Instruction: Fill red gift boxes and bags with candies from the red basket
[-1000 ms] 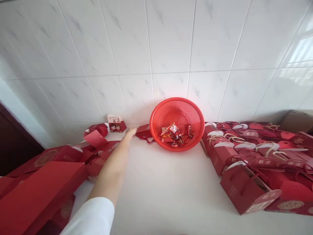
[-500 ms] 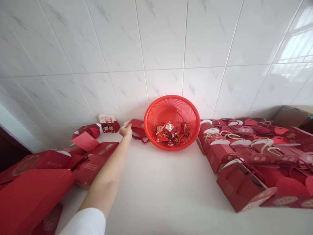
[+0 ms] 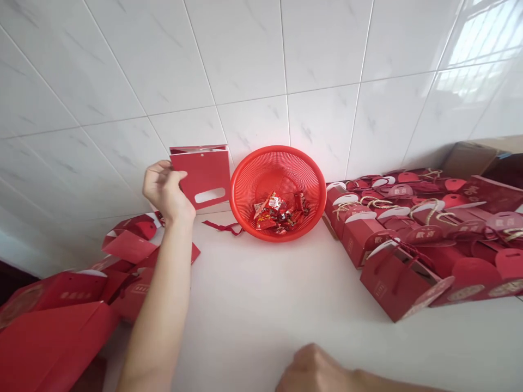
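Observation:
My left hand (image 3: pixel 169 188) is closed on the left edge of a red paper gift box (image 3: pixel 206 174), thumb on its near face. The box is folded nearly flat and held up off the table, with a narrow gap along its top and a pale oblong cutout low down. Just right of it stands a red plastic basket (image 3: pixel 278 234) with several red-wrapped sweets (image 3: pixel 281 212) in its bottom. A dark red ribbon (image 3: pixel 224 226) lies beside the basket. My right hand (image 3: pixel 312 370) is low at the bottom edge, blurred, its fingers mostly hidden.
Rows of red gift boxes (image 3: pixel 363 237) with cord handles stand on the right of the white table (image 3: pixel 245 305). More red boxes (image 3: pixel 61 332) are heaped at the left. A brown carton (image 3: pixel 469 160) sits at the back right. Behind everything rises a tiled wall (image 3: pixel 253 54).
My left hand has lifted the red gift box off the table beside the basket. My right hand has come into view at the bottom. The view has shifted slightly.

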Demonstrator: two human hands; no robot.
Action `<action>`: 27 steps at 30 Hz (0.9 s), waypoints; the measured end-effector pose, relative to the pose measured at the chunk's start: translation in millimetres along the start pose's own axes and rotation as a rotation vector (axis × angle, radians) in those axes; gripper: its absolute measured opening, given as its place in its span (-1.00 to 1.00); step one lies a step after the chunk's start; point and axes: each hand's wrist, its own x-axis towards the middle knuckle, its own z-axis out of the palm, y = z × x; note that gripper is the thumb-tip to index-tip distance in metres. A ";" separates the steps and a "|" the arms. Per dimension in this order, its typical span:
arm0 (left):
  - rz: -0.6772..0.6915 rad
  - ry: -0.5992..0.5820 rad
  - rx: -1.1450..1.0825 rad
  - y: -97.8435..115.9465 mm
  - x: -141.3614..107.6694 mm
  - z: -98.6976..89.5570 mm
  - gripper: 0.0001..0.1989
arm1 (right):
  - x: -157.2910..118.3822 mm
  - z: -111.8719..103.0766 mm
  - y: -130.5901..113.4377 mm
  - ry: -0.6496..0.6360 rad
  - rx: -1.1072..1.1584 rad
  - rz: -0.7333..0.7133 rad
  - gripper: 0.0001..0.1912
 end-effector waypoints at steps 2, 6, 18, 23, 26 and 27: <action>0.013 -0.175 -0.077 15.6 -26.3 3.3 -0.74 | 7.4 -26.6 -3.9 0.198 0.067 0.132 -0.71; -0.163 -0.532 -0.162 37.0 -81.5 3.7 -0.79 | 18.8 -85.0 -5.0 0.613 0.024 0.406 -0.74; -0.406 -0.970 -0.091 27.6 -170.6 -16.5 -0.88 | 19.8 -131.7 -13.1 0.968 -0.013 0.304 -0.71; -0.181 -1.036 0.012 20.9 -172.8 -26.5 -0.89 | 28.4 -135.5 -18.2 1.027 0.102 0.452 -0.56; 0.009 -1.052 0.062 21.2 -170.3 -29.8 -0.86 | 32.9 -138.7 -22.0 1.038 0.197 0.480 -0.55; 0.048 -1.057 0.068 21.7 -169.5 -30.5 -0.85 | 33.9 -139.1 -22.7 1.037 0.207 0.482 -0.55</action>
